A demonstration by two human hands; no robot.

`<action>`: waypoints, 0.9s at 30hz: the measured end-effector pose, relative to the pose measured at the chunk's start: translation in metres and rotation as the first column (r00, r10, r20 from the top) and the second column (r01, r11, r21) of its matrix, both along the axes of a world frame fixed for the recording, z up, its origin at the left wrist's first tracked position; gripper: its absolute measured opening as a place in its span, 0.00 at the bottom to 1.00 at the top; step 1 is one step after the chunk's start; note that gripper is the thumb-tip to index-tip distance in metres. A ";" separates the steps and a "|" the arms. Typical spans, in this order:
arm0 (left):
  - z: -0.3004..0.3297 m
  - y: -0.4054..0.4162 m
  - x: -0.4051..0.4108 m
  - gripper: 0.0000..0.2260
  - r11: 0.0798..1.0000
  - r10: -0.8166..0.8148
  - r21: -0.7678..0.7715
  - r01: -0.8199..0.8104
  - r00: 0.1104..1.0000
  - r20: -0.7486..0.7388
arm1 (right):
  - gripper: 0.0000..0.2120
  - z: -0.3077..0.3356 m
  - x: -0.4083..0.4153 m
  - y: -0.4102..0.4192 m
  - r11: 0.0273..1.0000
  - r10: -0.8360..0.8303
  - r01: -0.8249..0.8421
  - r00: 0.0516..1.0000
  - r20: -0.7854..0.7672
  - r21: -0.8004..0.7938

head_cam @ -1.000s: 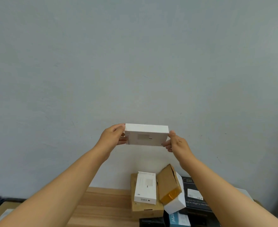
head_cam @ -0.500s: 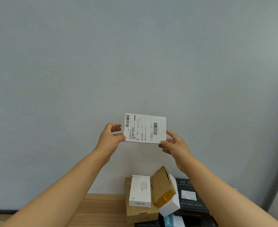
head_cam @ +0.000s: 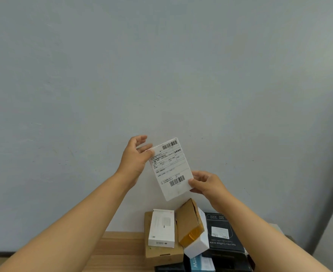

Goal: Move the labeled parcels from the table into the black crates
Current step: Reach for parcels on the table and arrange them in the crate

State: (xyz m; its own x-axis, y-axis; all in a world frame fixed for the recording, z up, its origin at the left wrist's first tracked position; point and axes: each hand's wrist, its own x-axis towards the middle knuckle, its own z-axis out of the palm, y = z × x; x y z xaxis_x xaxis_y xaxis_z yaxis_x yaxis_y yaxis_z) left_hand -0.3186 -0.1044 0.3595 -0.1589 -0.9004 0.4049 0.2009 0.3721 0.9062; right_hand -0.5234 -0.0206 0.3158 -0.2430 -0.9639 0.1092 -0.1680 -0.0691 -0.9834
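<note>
Head view. White parcel (head_cam: 171,168) was held up in the air in front of the grey wall (head_cam: 161,65), label side facing the camera, long axis tilted from about 11 to 5 o'clock. Left hand (head_cam: 135,160) pinched its upper-left corner, thumb on the label face, fingers behind. Right hand (head_cam: 206,182) pinched the lower-right edge, at roughly 4 o'clock from the parcel's centre. Both grips sat on corners only — no support under the body.

Below, at 6 o'clock from the parcel, more boxes lay piled on the wooden table (head_cam: 120,246): a white box (head_cam: 161,228) on a flat brown carton (head_cam: 162,256), a tilted brown carton (head_cam: 189,222), a black coffee-scale box (head_cam: 221,232). No black crate identifiable in view.

Risks, as judged: a corner pinch on smooth card could slip during rotation — the parcel would then drop onto the pile and could topple the leaning carton. With the crates out of sight, a blind swing toward them could miss the opening.
</note>
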 end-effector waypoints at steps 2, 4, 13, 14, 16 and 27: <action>-0.005 0.004 -0.007 0.23 0.999 0.029 0.021 -0.030 0.999 0.019 | 0.09 -0.006 0.002 0.002 1.000 0.010 -0.011 0.997 0.077 0.006; -0.014 0.009 -0.014 0.26 0.997 0.040 0.064 -0.043 0.998 0.048 | 0.08 -0.012 0.003 0.003 1.000 0.007 -0.008 0.991 0.137 0.006; -0.067 0.044 -0.025 0.14 0.981 0.138 0.097 -0.168 0.954 0.266 | 0.09 -0.038 0.011 0.001 0.998 0.025 -0.042 0.954 0.297 0.051; -0.071 0.047 -0.021 0.14 0.976 0.158 0.100 -0.192 0.948 0.278 | 0.09 -0.041 0.014 0.000 0.996 0.036 -0.058 0.956 0.291 0.068; -0.078 0.052 -0.010 0.14 0.966 0.190 0.113 -0.232 0.936 0.297 | 0.10 -0.050 0.022 -0.004 0.990 0.075 -0.108 0.952 0.295 0.096; -0.104 0.089 0.109 0.22 0.898 0.296 0.206 -0.389 0.880 0.370 | 0.10 -0.079 0.129 -0.010 0.930 0.317 -0.334 0.941 0.121 0.154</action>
State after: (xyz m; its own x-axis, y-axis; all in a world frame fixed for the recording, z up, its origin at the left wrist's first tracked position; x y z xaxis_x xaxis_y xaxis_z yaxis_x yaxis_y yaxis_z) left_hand -0.2093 -0.0153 0.2552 0.0999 -0.9874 0.1226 -0.2139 0.0990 0.9718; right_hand -0.3942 -0.0311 0.2365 0.0861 -0.9937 -0.0712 -0.0722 0.0650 -0.9953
